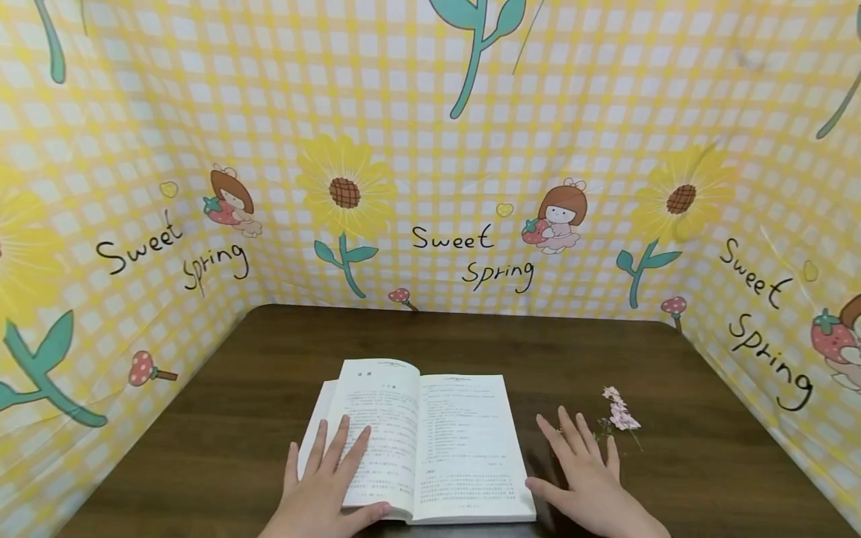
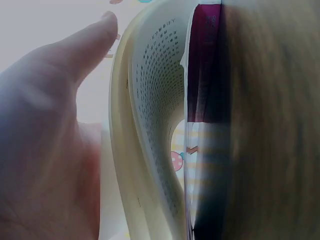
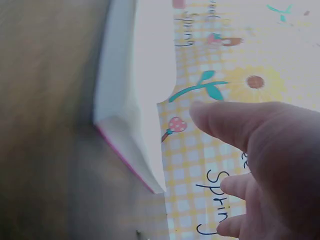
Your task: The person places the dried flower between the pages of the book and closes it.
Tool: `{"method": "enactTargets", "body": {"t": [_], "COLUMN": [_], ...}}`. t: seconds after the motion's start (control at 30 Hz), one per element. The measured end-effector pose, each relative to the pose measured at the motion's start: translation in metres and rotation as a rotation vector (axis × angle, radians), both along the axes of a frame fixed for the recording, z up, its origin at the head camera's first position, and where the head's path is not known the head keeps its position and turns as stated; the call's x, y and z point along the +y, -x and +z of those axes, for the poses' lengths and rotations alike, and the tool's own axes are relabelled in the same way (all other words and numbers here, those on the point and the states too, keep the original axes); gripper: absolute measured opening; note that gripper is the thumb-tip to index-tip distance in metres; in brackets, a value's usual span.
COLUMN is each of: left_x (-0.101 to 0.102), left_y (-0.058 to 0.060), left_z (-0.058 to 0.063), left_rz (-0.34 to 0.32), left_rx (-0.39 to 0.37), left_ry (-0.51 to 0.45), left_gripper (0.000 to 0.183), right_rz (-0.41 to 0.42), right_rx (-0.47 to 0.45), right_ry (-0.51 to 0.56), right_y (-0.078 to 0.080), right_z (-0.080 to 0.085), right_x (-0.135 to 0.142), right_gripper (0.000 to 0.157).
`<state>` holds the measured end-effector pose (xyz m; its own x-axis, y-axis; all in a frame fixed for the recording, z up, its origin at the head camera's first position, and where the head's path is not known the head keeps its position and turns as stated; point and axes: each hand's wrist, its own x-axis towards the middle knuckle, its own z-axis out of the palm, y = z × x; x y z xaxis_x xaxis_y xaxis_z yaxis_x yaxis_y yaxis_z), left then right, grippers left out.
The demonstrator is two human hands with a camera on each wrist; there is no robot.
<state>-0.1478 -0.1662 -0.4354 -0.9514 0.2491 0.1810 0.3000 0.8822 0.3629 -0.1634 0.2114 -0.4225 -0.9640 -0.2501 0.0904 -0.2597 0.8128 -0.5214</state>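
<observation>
An open book [image 1: 464, 433] with printed pages lies on the dark wooden table. My left hand [image 1: 323, 478] spreads its fingers over the left page, the thumb along the lower edge. In the left wrist view, the left-side pages [image 2: 157, 75] arch up in a curve above a purple-lined cover flap [image 2: 204, 65]. To the right of the book my right hand [image 1: 585, 471] hovers with straight, spread fingers, its thumb beside the page edge. That hand holds nothing. Just past its fingertips lies a sprig of small pink flowers [image 1: 620, 415].
The dark brown table [image 1: 538, 347] runs back to a yellow-and-white checked cloth [image 1: 430, 179], which encloses it at the back and on both sides. Sunflowers, strawberry girls and lettering are printed on the cloth.
</observation>
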Motion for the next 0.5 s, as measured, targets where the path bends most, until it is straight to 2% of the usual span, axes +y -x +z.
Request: {"method": "enactTargets", "body": {"t": [0.07, 0.2, 0.33, 0.5], "left_x": [0.000, -0.001, -0.002, -0.003], "left_y": [0.000, -0.001, -0.002, -0.002], "left_z": [0.001, 0.003, 0.008, 0.008], "left_rz": [0.006, 0.014, 0.027, 0.052], "left_rx": [0.024, 0.067, 0.064, 0.108], "left_ry": [-0.002, -0.007, 0.005, 0.031], "left_gripper": [0.098, 0.096, 0.094, 0.089], "right_rz": [-0.001, 0.007, 0.014, 0.030], "right_rx": [-0.033, -0.040, -0.070, -0.155], "right_ry": [0.058, 0.142, 0.242, 0.369], "right_y": [0.001, 0.006, 0.016, 0.028], "right_z": [0.006, 0.013, 0.013, 0.007], "right_x": [0.002, 0.010, 0.017, 0.027], "right_gripper": [0.087, 0.081, 0.079, 0.080]}}
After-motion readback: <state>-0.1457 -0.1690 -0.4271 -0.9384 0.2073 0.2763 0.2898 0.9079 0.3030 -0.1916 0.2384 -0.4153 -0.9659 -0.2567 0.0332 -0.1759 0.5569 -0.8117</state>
